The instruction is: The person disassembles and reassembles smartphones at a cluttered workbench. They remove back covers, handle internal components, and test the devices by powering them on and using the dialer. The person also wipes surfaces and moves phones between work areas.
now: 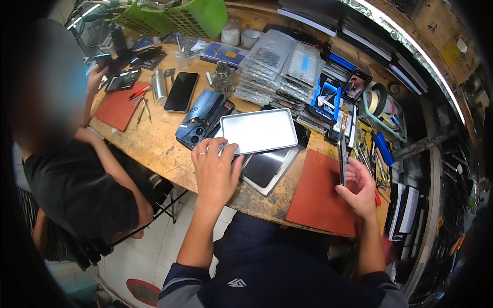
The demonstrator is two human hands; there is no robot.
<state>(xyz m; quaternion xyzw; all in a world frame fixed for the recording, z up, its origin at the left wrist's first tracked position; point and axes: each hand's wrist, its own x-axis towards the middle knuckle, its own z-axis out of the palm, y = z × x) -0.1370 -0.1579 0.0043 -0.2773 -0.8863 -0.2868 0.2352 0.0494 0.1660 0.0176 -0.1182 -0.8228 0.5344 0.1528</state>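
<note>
My left hand (213,174) grips the lower left corner of a white rectangular lid (259,128), its fingertips curled at the edge. Beneath the lid, a dark glossy screen (264,167) lies in a white tray (277,182). My right hand (359,187) holds a dark phone (342,159) on edge above the right part of a red-brown mat (313,190). Just left of the lid lie blue-grey phone parts (196,118), overlapping one another, partly hidden by the lid.
A co-worker (77,190) sits at left, a hand (95,77) holding a phone. The wooden bench (159,154) carries bubble-wrapped stacks (264,61), a black phone (181,91), a glass bottle (222,79), another mat (118,108) and scattered tools (380,154). A green basket (200,18) sits at the back.
</note>
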